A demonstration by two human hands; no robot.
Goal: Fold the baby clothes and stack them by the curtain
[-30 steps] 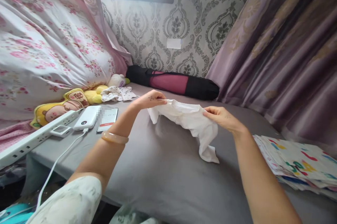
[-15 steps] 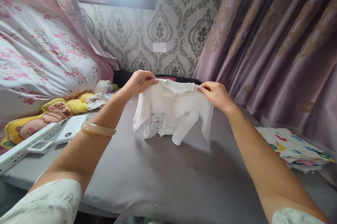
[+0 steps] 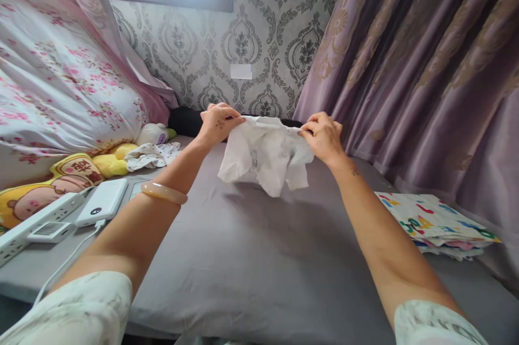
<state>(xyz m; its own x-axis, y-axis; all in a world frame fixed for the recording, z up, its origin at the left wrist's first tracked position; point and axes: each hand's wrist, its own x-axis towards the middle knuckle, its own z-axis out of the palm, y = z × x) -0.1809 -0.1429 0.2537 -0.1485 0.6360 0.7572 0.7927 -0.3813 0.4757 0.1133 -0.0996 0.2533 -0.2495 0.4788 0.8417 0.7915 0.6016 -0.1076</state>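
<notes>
A: What moved?
B: The little white shirt point(image 3: 267, 145) did. Half a second ago it hung open and its bear picture was easy to see. Now it is all bunched and looks shorter.

A: Where is it in the head view?
B: Up over the middle of the gray bed point(image 3: 243, 269), with a shadow under it. The left hand point(image 3: 219, 124) pinches one top corner with thumb and fingers closed. The right hand point(image 3: 324, 137) pinches the other one the same way.

A: What else is around?
B: A dark bag point(image 3: 184, 120) lies at the bed's far end, and the shirt and hands hide some of it. A pile of folded cloths point(image 3: 433, 218) sits on the bed's right side. On the bed's left side are a power bank point(image 3: 103, 201) with a white cord point(image 3: 67, 264), a power strip point(image 3: 16, 242) and a yellow pig pillow point(image 3: 40, 199).

A: How do things look?
B: The shirt is thin, soft and crinkly. The bed's sheet is smooth with small wrinkles. The power bank is a hard, flat box with round corners.

A: Which way does the shirt go?
B: Its top edge is the long way, going side to side across the bed. The loose part droops down.
</notes>
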